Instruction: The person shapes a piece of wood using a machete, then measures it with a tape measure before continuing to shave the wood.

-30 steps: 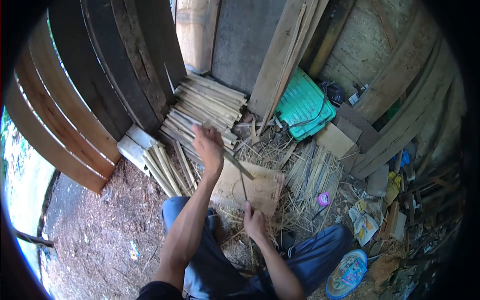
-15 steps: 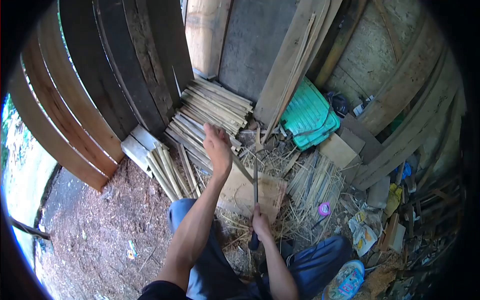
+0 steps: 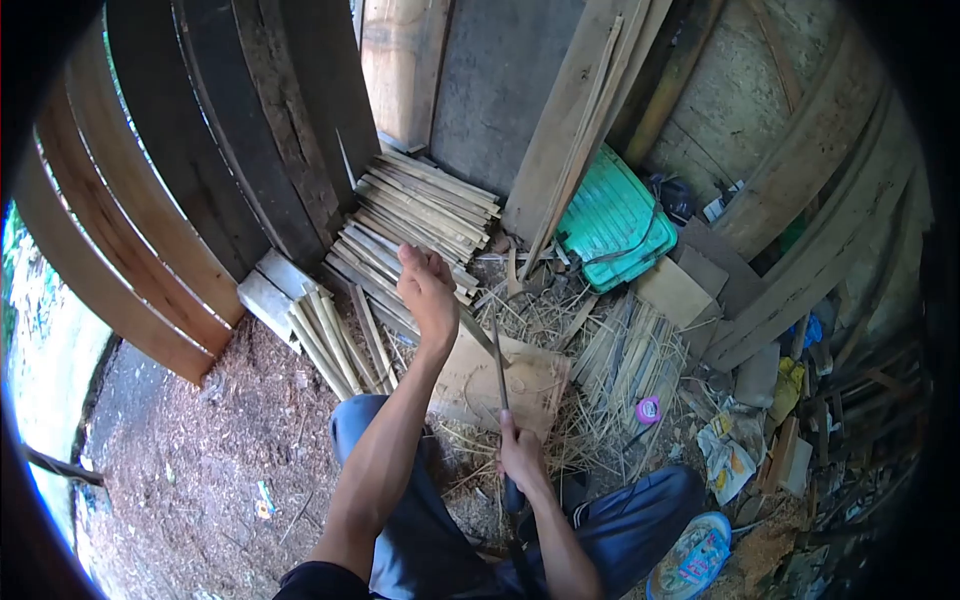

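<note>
My right hand is closed round the dark handle of a long thin knife, whose blade points away from me. My left hand is closed round the upper part of a wooden strip, which slants down to the right with its lower end on a flat board. The blade crosses beside the strip's lower end. Behind my left hand lie stacked split sticks. Thin shavings lie around the board.
More sticks lean on a pale block at the left. A green plastic crate, a bundle of thin strips, a pink tape measure and scraps lie to the right. Leaning planks stand at the back.
The knife's blade has swung slightly left and its tip is nearer to me. My left hand has shifted slightly left, still round the strip. The whole view has shifted a little.
</note>
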Available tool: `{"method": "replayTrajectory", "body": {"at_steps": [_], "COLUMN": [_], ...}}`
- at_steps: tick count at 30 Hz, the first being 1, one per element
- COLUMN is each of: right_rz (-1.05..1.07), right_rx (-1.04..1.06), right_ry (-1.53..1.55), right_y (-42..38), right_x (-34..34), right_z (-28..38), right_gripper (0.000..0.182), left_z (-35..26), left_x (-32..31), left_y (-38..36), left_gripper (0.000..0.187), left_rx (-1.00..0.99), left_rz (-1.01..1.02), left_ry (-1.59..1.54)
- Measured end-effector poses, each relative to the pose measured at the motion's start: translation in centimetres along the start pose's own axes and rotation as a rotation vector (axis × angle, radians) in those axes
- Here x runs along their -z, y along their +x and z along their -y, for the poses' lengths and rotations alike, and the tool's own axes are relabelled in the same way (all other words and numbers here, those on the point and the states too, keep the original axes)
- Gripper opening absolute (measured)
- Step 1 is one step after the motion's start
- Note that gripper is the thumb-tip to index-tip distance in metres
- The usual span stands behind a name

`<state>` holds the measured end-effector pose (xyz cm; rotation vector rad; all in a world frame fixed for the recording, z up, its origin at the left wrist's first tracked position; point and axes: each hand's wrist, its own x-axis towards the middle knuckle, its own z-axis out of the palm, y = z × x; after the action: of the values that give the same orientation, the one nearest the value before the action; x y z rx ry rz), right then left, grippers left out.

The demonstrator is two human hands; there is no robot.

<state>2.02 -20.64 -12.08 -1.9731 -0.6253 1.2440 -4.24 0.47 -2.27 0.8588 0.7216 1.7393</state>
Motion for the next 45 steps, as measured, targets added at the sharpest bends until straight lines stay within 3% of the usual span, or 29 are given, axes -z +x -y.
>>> {"method": "replayTrajectory", "body": {"at_steps": [1, 2, 4, 5, 8, 10, 12, 13, 15, 16, 18, 19, 23, 25, 26, 29, 31, 35, 38, 45], "right_rz": [-0.120, -0.117, -0.382, -0.101, -0.021, -0.063, -0.192, -0.190, -0.432, -0.436, -0.025, 0.012, 0.015, -0.122, -0.121, -0.116, 0.066, 0.090, 0.088, 0.124], "right_rx": [0.271, 0.269, 0.563, -0.115, -0.208, -0.162, 0.275, 0.274, 0.461, 0.463, -0.199, -0.247, -0.177, 0.034, 0.041, -0.048, -0.342, -0.313, -0.283, -0.086], "right_ry": [-0.097, -0.098, -0.227, 0.166, 0.184, 0.087, -0.229, -0.226, -0.333, -0.331, 0.058, 0.228, 0.253, -0.170, -0.168, -0.051, 0.415, 0.366, 0.353, 0.316], "right_y": [2.5, 3.6, 4.6, 5.5, 4.2, 3.1, 3.1, 4.4, 6.5, 6.7, 6.9, 4.9, 3.5, 4.7, 5.2, 5.9, 3.1, 1.9, 0.8, -3.2], "right_x": [-0.8, -1.3, -2.4, -2.2, -0.2, 0.1, 0.1, -0.7, -2.1, -1.6, -0.1, 0.5, 0.6, 0.0, -0.1, 0.2, 1.3, 2.0, 1.9, 1.3], "right_z": [-4.1, -5.3, -7.1, -7.8, -4.2, -2.7, -4.4, -6.2, -9.1, -9.4, -8.2, -4.8, -4.2, -6.9, -8.0, -7.5, -4.4, -3.9, -3.7, 3.6], "right_gripper": [0.058, 0.058, 0.058, 0.057, 0.057, 0.058, 0.059, 0.059, 0.058, 0.058, 0.057, 0.064, 0.057, 0.057, 0.057, 0.057, 0.056, 0.055, 0.055, 0.056], "left_z": [0.0, 0.1, 0.1, 0.3, -0.1, 0.2, 0.6, 0.2, 0.1, 0.1, 0.2, -0.1, -0.3, -0.3, -0.1, 0.0, -0.1, 0.1, -1.2, 0.0], "left_x": [0.1, 0.2, 0.5, 0.9, 0.4, 0.5, 0.7, 0.3, 0.7, 0.6, 0.7, 0.0, 0.3, 0.1, 0.1, -0.2, -0.3, -1.0, -1.5, -0.9], "left_y": [-0.2, -0.2, -0.3, 0.0, -0.1, -0.2, -0.2, -0.3, 0.0, 0.2, 0.1, 0.2, -0.4, -0.3, -0.3, 0.2, -0.1, 0.1, -0.5, -0.1], "left_gripper": [0.054, 0.054, 0.054, 0.053, 0.052, 0.052, 0.051, 0.053, 0.054, 0.055, 0.055, 0.055, 0.056, 0.058, 0.059, 0.059, 0.048, 0.028, 0.028, 0.032], "left_rx": [0.015, 0.016, 0.007, 0.010, 0.023, 0.018, 0.012, 0.041, 0.041, 0.033, 0.039, 0.060, 0.168, 0.147, 0.132, 0.118, 0.079, -0.014, 0.045, 0.061], "left_rz": [0.033, 0.030, 0.075, 0.068, -0.024, 0.020, 0.080, 0.047, 0.024, 0.009, 0.039, 0.038, 0.077, 0.081, 0.090, 0.161, 0.223, 0.211, 0.217, 0.307], "left_ry": [-0.011, -0.008, 0.048, 0.036, -0.027, -0.026, -0.067, -0.058, 0.003, 0.052, -0.014, -0.052, -0.044, -0.061, -0.078, -0.106, -0.124, -0.152, -0.116, -0.124]}}
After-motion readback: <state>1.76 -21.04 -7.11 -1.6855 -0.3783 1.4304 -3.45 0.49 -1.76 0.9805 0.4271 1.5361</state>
